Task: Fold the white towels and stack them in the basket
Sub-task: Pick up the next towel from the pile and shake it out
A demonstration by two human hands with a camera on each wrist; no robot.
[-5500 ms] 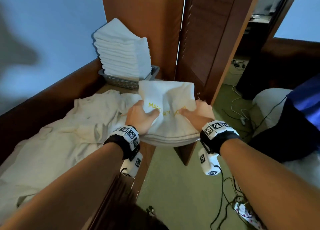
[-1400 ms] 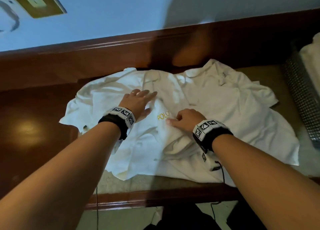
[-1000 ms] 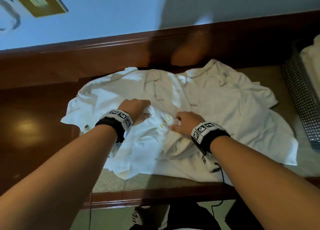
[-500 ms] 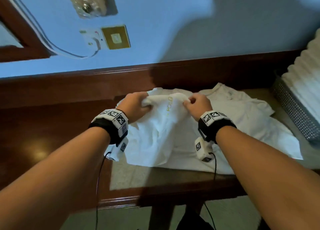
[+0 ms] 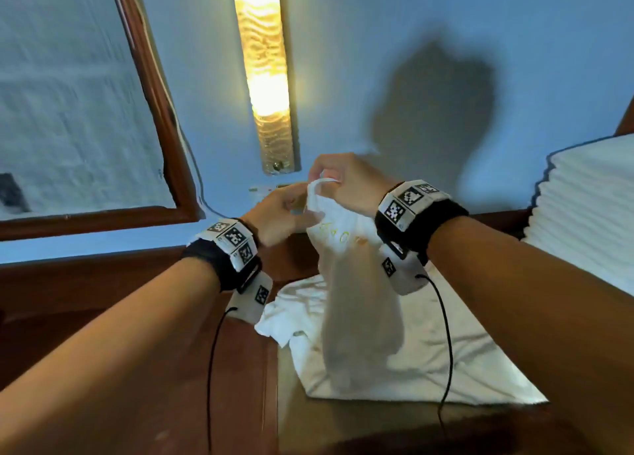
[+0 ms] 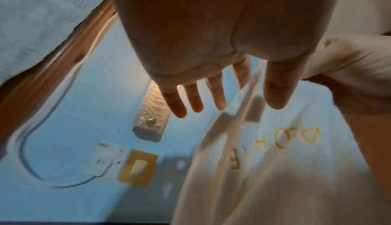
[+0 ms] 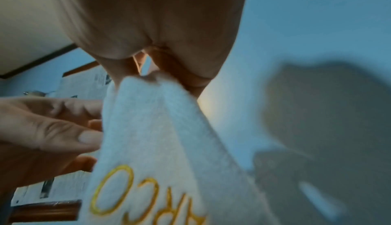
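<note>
Towel (image 5: 356,303) hung in the air in the head view, lifted clear of the pile where half a second before it had only been gathered at the counter. The right hand (image 5: 346,183) pinched its top edge between thumb and curled fingers and carried its weight, while the left hand (image 5: 278,214) sat just beside the cloth with fingers loosened, no longer gripping as it had a moment earlier. Below, the other loose towels (image 5: 456,362) lay spread on the wooden counter (image 5: 240,386), and the folded stack (image 5: 590,214) rose at the right edge; the basket itself was out of frame. Judged from this, one hand was probably letting go to find a fresh corner, so the folding of this towel had not yet begun. Faint yellow stitching showed on the cloth, unreadable here.

From the left wrist, the left hand (image 6: 213,47) was spread with straight fingers (image 6: 213,96), the thumb lying against the towel's (image 6: 296,170) hem; whether it pressed or merely touched could not be told. Gold embroidered letters ran upside down across the towel, too blurred to spell out. A light switch plate (image 6: 135,166) sat on the blue wall.

From the right wrist, the right hand (image 7: 156,32) clamped a bunched fold of towel (image 7: 156,145) at its fingertips. Gold embroidery, inverted, read roughly "ARCO"; further letters were cut off. The left hand (image 7: 46,138) hovered open beside the cloth.
</note>
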